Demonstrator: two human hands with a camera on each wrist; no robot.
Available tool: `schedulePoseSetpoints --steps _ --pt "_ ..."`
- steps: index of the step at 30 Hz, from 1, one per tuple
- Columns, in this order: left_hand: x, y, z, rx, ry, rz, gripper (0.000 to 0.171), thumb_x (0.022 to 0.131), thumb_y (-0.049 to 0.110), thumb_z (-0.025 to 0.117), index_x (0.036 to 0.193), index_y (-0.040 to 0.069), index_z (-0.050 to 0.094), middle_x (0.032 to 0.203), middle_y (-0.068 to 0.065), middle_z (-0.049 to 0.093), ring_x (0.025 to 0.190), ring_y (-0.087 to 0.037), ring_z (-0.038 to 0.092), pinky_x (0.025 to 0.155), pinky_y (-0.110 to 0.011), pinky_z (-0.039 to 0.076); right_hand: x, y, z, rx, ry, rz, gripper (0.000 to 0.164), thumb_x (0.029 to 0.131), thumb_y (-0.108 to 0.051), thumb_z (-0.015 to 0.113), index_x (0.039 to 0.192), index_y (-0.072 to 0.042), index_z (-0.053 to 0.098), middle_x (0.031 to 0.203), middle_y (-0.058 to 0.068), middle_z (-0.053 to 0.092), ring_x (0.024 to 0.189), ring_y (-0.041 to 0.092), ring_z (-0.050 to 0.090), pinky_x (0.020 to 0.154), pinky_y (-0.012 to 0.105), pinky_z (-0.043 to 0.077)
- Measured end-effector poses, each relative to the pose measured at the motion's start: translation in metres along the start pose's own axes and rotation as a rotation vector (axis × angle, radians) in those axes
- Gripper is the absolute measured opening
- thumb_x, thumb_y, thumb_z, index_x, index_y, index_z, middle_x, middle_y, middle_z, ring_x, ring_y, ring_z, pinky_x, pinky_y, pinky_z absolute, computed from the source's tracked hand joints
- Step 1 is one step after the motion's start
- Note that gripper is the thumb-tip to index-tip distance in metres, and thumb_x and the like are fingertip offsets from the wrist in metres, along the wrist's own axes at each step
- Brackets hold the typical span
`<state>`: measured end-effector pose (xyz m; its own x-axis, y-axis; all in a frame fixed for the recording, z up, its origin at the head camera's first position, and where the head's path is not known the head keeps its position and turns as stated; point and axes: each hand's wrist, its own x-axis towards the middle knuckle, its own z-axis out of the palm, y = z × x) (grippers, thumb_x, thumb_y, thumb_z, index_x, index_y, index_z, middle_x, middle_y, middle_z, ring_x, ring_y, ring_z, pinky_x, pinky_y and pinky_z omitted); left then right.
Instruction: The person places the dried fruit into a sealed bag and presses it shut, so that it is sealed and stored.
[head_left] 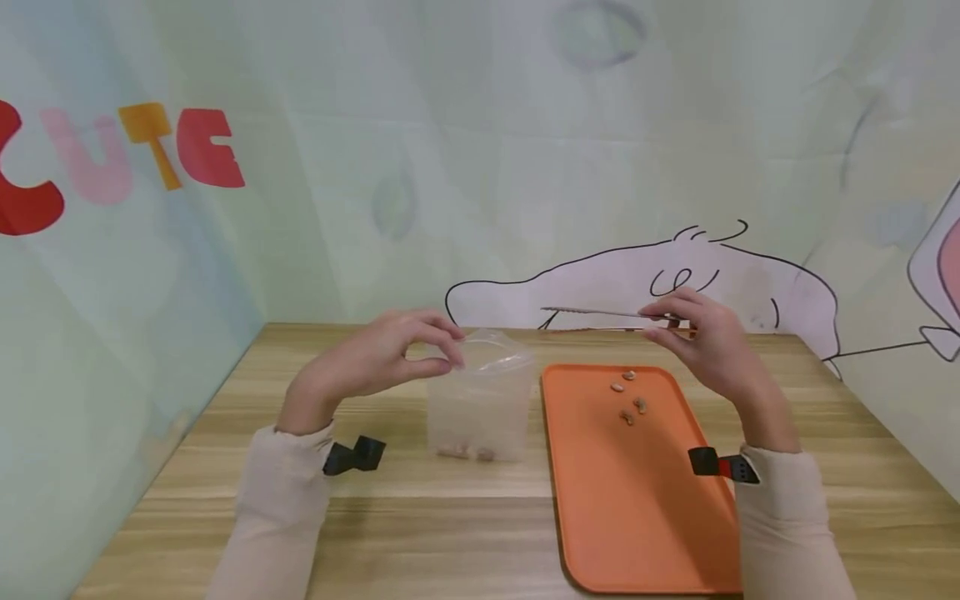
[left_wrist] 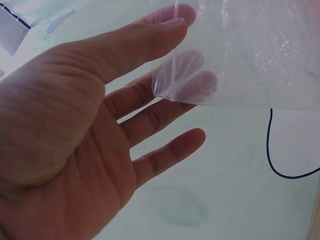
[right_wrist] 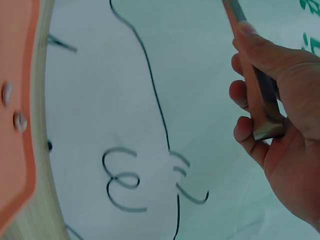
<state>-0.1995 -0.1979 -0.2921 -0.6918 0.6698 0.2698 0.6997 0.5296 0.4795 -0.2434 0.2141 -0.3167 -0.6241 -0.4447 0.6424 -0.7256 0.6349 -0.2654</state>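
Note:
A clear plastic bag stands upright on the table, a few small brownish pieces at its bottom. My left hand pinches the bag's upper left edge between thumb and fingers; in the left wrist view the thumb lies in front of the film and some fingertips show through it. My right hand holds metal tongs by their closed end, above the tray's far end. The tongs' arms point left, spread apart, and nothing shows between their tips. Several small nuts or beans lie on the orange tray.
The tray lies right of the bag on a wood-grain table. A printed cloth backdrop rises behind the table's far edge and along both sides. Wrist cameras are strapped at both sleeves.

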Motion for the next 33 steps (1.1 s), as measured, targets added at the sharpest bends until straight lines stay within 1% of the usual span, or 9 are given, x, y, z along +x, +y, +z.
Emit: schedulePoseSetpoints --steps 3,5,8,11,16,21,24,27,33 --pt "0.000 -0.001 0.000 0.003 0.001 -0.004 0.012 0.092 0.008 0.073 0.101 0.015 0.076 0.126 -0.005 0.064 0.116 -0.024 0.060 0.097 -0.044 0.048 -0.009 0.017 -0.006 -0.045 -0.042 0.072 0.023 0.083 0.002 0.079 0.103 -0.007 0.073 0.095 0.002 0.062 0.080 0.013 0.057 0.064 0.016 0.040" --pt "0.000 -0.002 0.000 0.004 0.001 -0.006 0.013 0.091 0.008 0.073 0.101 0.015 0.076 0.126 -0.005 0.064 0.116 -0.024 0.060 0.097 -0.046 0.048 -0.016 0.030 -0.009 -0.064 -0.075 0.121 0.020 0.085 -0.001 0.078 0.104 -0.005 0.074 0.095 0.005 0.064 0.082 0.017 0.058 0.066 0.019 0.042" --pt "0.000 -0.002 0.000 0.006 0.000 -0.011 0.013 0.091 0.008 0.074 0.101 0.016 0.076 0.126 -0.005 0.064 0.116 -0.024 0.060 0.097 -0.047 0.048 -0.028 0.048 -0.013 -0.089 -0.123 0.183 0.016 0.087 -0.004 0.077 0.103 -0.002 0.074 0.097 0.010 0.066 0.084 0.023 0.060 0.071 0.028 0.046" --pt "0.000 -0.002 0.000 0.010 0.001 -0.012 0.013 0.091 0.008 0.074 0.101 0.016 0.077 0.126 -0.005 0.064 0.116 -0.024 0.061 0.096 -0.046 0.049 -0.041 0.064 -0.018 -0.112 -0.164 0.229 0.016 0.087 -0.006 0.078 0.102 -0.001 0.074 0.098 0.013 0.069 0.085 0.027 0.062 0.072 0.038 0.047" --pt "0.000 -0.002 0.001 0.013 0.002 -0.009 0.013 0.090 0.008 0.075 0.100 0.016 0.077 0.125 -0.005 0.064 0.116 -0.024 0.060 0.096 -0.045 0.049 -0.059 0.082 -0.022 -0.118 -0.242 0.328 0.016 0.090 -0.011 0.076 0.103 -0.002 0.074 0.099 0.013 0.070 0.089 0.029 0.063 0.073 0.040 0.049" --pt "0.000 -0.002 0.001 0.005 0.003 -0.008 0.013 0.090 0.008 0.074 0.100 0.016 0.077 0.125 -0.005 0.064 0.115 -0.024 0.061 0.096 -0.046 0.049 -0.071 0.096 -0.017 -0.092 -0.320 0.414 0.017 0.090 -0.013 0.075 0.103 -0.002 0.075 0.100 0.013 0.071 0.093 0.030 0.063 0.076 0.040 0.050" --pt "0.000 -0.002 0.000 0.007 0.005 -0.009 0.013 0.090 0.008 0.075 0.100 0.016 0.077 0.125 -0.005 0.064 0.115 -0.023 0.061 0.096 -0.046 0.049 -0.077 0.103 -0.012 -0.075 -0.340 0.442 0.016 0.089 -0.010 0.077 0.102 -0.002 0.075 0.099 0.014 0.072 0.092 0.030 0.063 0.075 0.038 0.051" --pt "0.000 -0.003 0.000 0.010 0.002 -0.013 0.013 0.091 0.008 0.074 0.100 0.016 0.077 0.126 -0.004 0.064 0.115 -0.024 0.060 0.096 -0.045 0.049 -0.080 0.107 -0.008 -0.063 -0.340 0.454 0.013 0.088 -0.010 0.077 0.099 -0.002 0.076 0.098 0.014 0.072 0.091 0.028 0.063 0.075 0.036 0.051" --pt "-0.001 -0.003 0.001 0.007 -0.002 -0.018 0.013 0.091 0.008 0.074 0.101 0.016 0.076 0.126 -0.004 0.063 0.115 -0.023 0.060 0.096 -0.043 0.049 -0.084 0.111 -0.003 -0.062 -0.312 0.449 0.010 0.089 -0.008 0.076 0.096 -0.001 0.075 0.096 0.016 0.071 0.091 0.033 0.062 0.077 0.044 0.050"
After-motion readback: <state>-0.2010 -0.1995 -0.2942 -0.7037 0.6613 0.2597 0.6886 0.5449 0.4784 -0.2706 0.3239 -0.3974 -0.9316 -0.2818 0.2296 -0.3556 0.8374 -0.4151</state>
